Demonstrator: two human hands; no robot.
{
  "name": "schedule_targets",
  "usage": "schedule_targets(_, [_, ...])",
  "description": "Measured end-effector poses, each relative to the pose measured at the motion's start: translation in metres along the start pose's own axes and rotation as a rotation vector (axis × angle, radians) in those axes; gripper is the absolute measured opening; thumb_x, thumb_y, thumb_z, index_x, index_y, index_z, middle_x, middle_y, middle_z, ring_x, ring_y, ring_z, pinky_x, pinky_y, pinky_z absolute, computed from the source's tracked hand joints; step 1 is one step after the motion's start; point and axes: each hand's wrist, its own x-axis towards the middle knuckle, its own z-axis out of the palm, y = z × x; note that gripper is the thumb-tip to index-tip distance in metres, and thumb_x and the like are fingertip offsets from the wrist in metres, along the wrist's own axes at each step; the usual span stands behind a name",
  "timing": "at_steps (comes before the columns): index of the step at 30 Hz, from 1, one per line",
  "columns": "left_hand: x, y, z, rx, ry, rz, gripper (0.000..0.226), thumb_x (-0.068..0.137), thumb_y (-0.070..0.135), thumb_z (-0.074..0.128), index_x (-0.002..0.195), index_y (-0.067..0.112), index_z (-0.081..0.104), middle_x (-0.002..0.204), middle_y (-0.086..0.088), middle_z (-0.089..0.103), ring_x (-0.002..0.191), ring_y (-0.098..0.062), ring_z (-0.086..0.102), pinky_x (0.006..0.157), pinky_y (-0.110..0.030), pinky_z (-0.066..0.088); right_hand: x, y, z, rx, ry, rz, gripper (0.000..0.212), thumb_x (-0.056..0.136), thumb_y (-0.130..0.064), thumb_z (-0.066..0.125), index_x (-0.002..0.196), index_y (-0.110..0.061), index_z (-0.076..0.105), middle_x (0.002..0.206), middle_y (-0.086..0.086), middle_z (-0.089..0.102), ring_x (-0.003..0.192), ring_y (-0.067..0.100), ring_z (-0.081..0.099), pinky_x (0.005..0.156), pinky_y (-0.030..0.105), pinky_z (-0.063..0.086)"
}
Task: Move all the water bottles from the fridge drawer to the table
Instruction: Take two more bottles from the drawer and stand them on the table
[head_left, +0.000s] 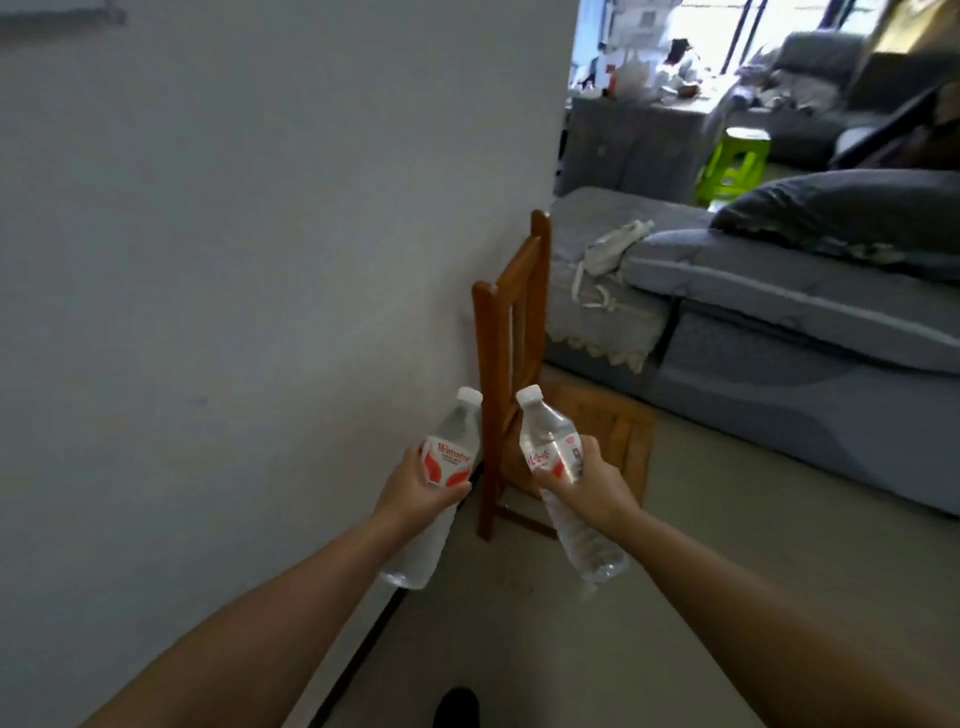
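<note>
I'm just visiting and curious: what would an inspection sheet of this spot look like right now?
Surface: pale floor; no table or fridge drawer in view.
Job's things: two clear water bottles with white caps, left bottle and right bottle, both carried tilted.
Clutter: white cloth on the grey sofa.
Hands: left hand grips the left bottle; right hand grips the right bottle, fingers curled round it.
Cables: nothing seen.
Surroundings: white wall, wooden chair beside it, green stool, blurred room beyond.
</note>
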Motion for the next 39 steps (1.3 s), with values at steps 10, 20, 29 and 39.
schedule_targets(10, [0.119, 0.093, 0.066, 0.052, -0.357, 0.215, 0.071, 0.077, 0.027, 0.076, 0.136, 0.022, 0.037, 0.119, 0.002, 0.056, 0.107, -0.020, 0.059, 0.086, -0.036, 0.054, 0.025, 0.038, -0.075, 0.189, 0.304, 0.229, 0.055, 0.083, -0.053, 0.065, 0.123, -0.030, 0.036, 0.105, -0.005, 0.061, 0.083, 0.008, 0.064, 0.063, 0.023, 0.051])
schedule_targets(20, [0.141, 0.182, 0.231, 0.171, -0.642, 0.381, 0.068, 0.075, 0.027, 0.078, 0.130, 0.026, 0.039, 0.113, 0.007, 0.060, 0.098, -0.013, 0.061, 0.086, -0.036, 0.055, 0.004, 0.131, -0.170, 0.252, 0.592, 0.485, 0.048, 0.079, -0.046, 0.072, 0.113, -0.026, 0.046, 0.100, -0.006, 0.063, 0.086, 0.014, 0.061, 0.068, 0.028, 0.044])
schedule_targets(29, [0.139, 0.290, 0.431, 0.230, -0.755, 0.457, 0.067, 0.073, 0.032, 0.080, 0.127, 0.024, 0.041, 0.113, 0.008, 0.059, 0.097, -0.013, 0.061, 0.078, -0.029, 0.053, -0.007, 0.253, -0.315, 0.233, 0.739, 0.589, 0.052, 0.073, -0.057, 0.072, 0.110, -0.027, 0.052, 0.099, -0.007, 0.066, 0.090, 0.016, 0.065, 0.084, 0.039, 0.053])
schedule_targets(39, [0.092, 0.400, 0.615, 0.353, -0.938, 0.626, 0.064, 0.073, 0.028, 0.079, 0.125, 0.020, 0.043, 0.105, 0.007, 0.057, 0.092, -0.015, 0.059, 0.081, -0.031, 0.052, -0.054, 0.369, -0.430, 0.327, 0.980, 0.746, 0.056, 0.078, -0.050, 0.071, 0.122, -0.025, 0.046, 0.108, -0.004, 0.063, 0.097, 0.020, 0.062, 0.079, 0.029, 0.044])
